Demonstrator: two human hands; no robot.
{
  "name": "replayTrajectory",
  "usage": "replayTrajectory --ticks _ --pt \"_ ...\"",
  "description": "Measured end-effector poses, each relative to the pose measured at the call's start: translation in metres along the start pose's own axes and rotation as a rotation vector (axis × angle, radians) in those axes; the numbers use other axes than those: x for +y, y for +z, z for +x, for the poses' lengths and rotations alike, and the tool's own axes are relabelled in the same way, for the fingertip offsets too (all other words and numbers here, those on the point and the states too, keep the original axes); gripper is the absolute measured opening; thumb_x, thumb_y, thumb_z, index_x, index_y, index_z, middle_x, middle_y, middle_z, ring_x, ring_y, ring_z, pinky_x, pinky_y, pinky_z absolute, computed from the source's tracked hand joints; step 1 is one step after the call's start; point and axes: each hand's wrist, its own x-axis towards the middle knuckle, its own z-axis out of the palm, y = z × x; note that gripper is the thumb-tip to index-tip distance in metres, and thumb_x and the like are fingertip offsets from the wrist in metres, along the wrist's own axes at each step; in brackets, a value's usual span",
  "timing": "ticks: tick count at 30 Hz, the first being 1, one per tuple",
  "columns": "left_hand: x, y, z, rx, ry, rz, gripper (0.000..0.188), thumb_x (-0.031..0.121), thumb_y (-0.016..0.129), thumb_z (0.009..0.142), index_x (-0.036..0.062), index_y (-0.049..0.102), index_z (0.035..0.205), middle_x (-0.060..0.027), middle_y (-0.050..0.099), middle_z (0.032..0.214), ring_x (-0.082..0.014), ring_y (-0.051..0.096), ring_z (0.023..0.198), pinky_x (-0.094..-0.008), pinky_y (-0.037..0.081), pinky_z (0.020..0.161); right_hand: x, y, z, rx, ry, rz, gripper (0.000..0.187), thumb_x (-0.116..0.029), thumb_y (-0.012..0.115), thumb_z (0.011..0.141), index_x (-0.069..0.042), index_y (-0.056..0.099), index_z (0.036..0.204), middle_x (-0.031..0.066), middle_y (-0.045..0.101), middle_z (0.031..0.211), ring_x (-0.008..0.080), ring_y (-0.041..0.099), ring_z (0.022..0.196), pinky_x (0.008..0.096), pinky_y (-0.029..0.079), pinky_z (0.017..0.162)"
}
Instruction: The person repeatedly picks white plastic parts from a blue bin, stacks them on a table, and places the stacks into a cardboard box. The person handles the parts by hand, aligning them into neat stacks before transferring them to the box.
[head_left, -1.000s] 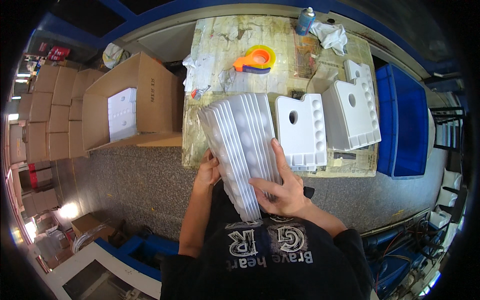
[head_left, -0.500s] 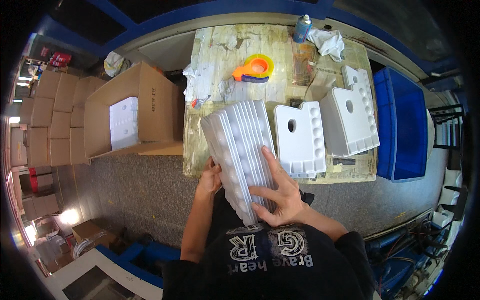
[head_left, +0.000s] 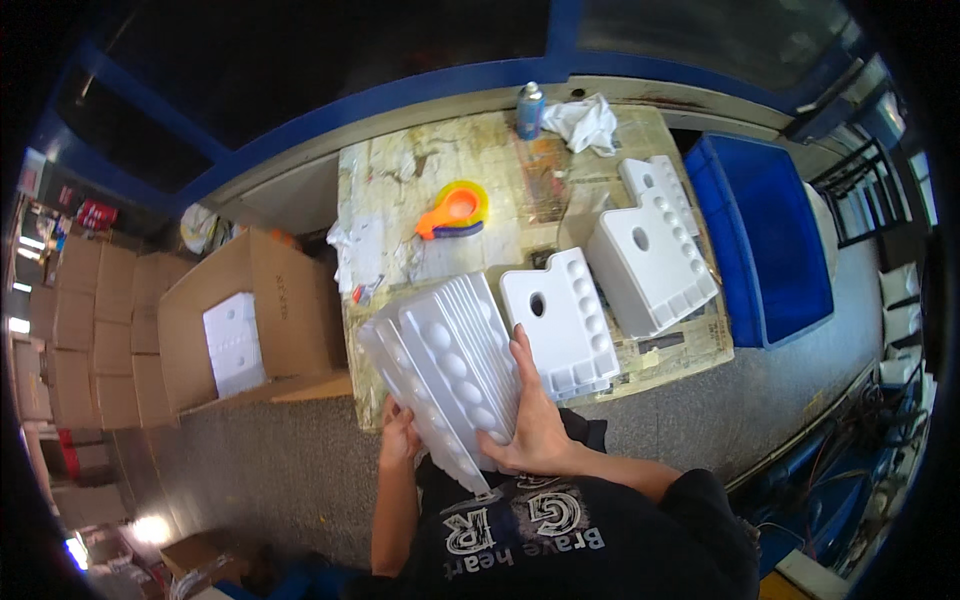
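Note:
A stack of white plastic paint palettes [head_left: 452, 365] is held between my two hands in front of my body, tilted, with rows of round bumps facing up. My left hand [head_left: 400, 437] closes on its left lower edge, where the outermost palette stands apart from the others. My right hand [head_left: 537, 425] grips the right side, thumb across the bumps and fingers along the edge. Just right of it, a short palette stack [head_left: 558, 325] lies on the table, thumb hole up. Beyond lies a taller palette stack [head_left: 655, 265], with more palettes [head_left: 655, 178] behind it.
The worn table [head_left: 390, 180] bears an orange tape dispenser [head_left: 458, 207], a spray can [head_left: 530, 112] and a white cloth [head_left: 585, 125]. An open cardboard box [head_left: 295, 310] at left contains white palettes [head_left: 233, 345]. A blue bin [head_left: 775, 250] stands at right; cartons [head_left: 90, 330] are piled far left.
The held stack has tipped to the left, and its outer palette has spread away from the others, showing more bumps. Both hands keep their hold. The whole view has turned and shifted.

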Motion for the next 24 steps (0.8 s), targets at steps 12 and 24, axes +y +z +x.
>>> replayTrajectory --ticks 12,24 --pt "0.023 0.0 -0.01 0.096 -0.038 0.105 0.051 0.012 0.06 0.086 -0.0044 0.04 0.13 -0.0149 0.055 0.121 -0.0274 0.056 0.108 -0.0399 0.045 0.095 0.026 0.001 0.004 -0.137 0.475 0.221 0.095 -0.032 0.084 0.058 0.006 0.035 0.13 0.0264 0.059 0.107 0.0375 0.06 0.101 0.0384 0.047 0.09" --pt "0.07 -0.024 0.104 0.224 -0.056 -0.063 0.049 0.019 0.054 0.093 -0.0082 0.039 0.132 -0.0186 0.052 0.128 -0.0323 0.053 0.116 -0.0455 0.042 0.099 0.089 -0.108 -0.075 0.582 0.626 0.602 0.099 -0.02 0.084 0.054 0.002 0.034 0.136 0.0148 0.053 0.121 0.0256 0.052 0.112 0.0385 0.042 0.099"
